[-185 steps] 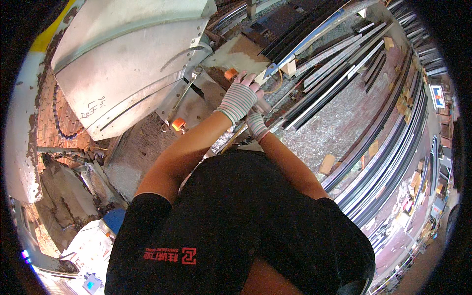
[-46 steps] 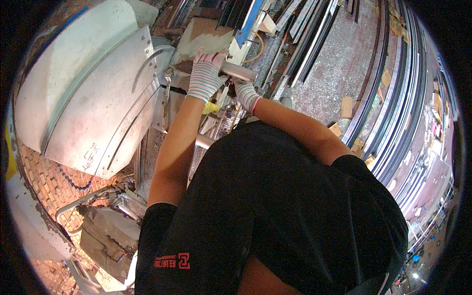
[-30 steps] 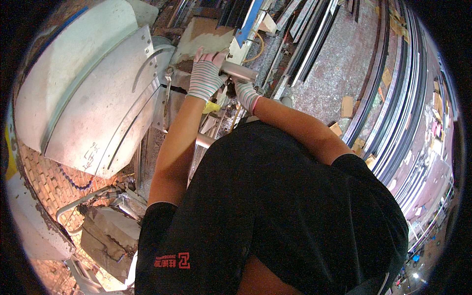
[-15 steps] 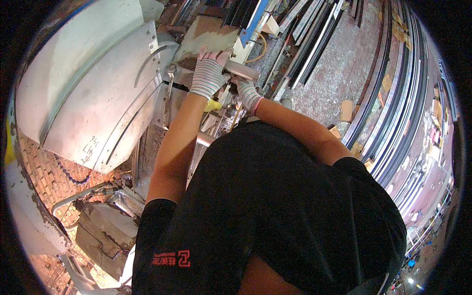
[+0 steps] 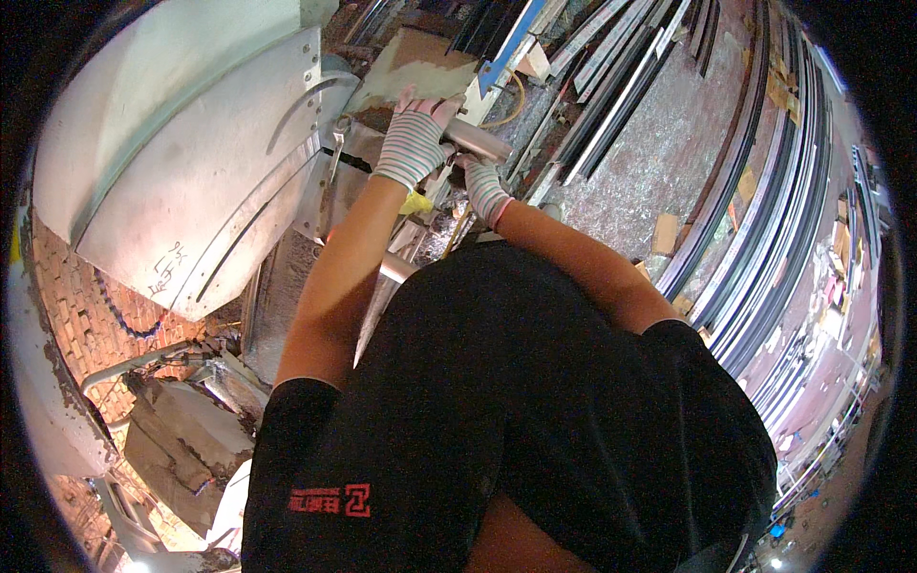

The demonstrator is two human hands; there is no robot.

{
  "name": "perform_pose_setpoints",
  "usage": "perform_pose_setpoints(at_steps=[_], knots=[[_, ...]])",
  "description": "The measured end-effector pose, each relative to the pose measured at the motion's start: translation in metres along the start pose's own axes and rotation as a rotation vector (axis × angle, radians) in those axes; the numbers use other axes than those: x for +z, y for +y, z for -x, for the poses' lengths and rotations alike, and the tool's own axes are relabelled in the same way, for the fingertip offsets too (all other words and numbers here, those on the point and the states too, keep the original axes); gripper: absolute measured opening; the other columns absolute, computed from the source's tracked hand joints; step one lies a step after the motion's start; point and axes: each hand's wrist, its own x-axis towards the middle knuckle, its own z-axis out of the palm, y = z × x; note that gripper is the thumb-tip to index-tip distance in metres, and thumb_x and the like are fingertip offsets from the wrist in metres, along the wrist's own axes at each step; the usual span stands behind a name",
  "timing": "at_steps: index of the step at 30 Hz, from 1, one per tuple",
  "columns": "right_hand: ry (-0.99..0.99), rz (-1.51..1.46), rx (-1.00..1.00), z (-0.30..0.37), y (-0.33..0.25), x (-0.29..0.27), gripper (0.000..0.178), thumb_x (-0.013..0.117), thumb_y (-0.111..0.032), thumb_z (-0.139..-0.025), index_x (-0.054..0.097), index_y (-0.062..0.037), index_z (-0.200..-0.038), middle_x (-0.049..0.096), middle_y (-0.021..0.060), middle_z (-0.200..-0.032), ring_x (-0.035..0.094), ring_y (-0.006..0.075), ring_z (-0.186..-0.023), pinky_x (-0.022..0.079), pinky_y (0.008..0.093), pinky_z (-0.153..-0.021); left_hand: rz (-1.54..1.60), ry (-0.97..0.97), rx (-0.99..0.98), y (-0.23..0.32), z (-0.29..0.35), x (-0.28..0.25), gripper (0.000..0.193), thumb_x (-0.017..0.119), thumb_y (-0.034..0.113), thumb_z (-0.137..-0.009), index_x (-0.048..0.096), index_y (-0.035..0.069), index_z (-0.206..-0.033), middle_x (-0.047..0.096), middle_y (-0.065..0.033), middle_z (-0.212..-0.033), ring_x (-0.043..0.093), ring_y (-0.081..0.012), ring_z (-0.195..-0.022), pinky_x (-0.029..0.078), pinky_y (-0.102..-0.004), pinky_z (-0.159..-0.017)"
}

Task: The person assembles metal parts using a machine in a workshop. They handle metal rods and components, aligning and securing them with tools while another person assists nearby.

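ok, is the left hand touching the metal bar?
Touching. The head view shows the gloved left hand with its fingers laid over the near end of the grey metal bar, no gap between them.

I see a large grey metal guard (image 5: 181, 162) filling the upper left, curved, with bolts along its edge. Below it I see a brick wall (image 5: 91, 329) with a blue chain (image 5: 129, 320) hanging against it. At lower left I see grey, dust-coated machine parts (image 5: 181, 449). To the right I see long metal profiles (image 5: 764, 258) lying in parallel rows across a littered floor (image 5: 659, 143). Cardboard scraps (image 5: 664, 232) lie between the rows. A blue strip (image 5: 511, 43) lies near the top.
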Motion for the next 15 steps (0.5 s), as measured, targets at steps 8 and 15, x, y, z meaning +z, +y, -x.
perform_pose_setpoints(at_steps=[8,15], knots=[[-0.002,-0.063,-0.027,-0.012,0.022,-0.01,0.039,0.058,-0.031,-0.103,0.063,-0.0034,-0.13,0.065,0.0081,-0.126,0.057,0.0191,-0.109,0.043,0.035,-0.1,-0.005,0.043,0.02,-0.001,-0.001,0.005,0.081,0.085,0.031,-0.069,0.051,0.02,-0.142,0.065,-0.0136,-0.121,0.06,-0.0297,-0.122,0.017,-0.0511,-0.125],[0.032,0.156,-0.116,-0.018,0.023,-0.014,0.038,0.061,-0.03,-0.103,0.061,-0.0058,-0.133,0.065,0.0064,-0.125,0.056,0.0186,-0.11,0.045,0.0338,-0.1,0.02,0.076,0.05,-0.003,-0.001,0.004,0.082,0.087,0.031,-0.064,0.053,0.02,-0.138,0.064,-0.0125,-0.117,0.06,-0.0304,-0.117,0.018,-0.053,-0.124]])
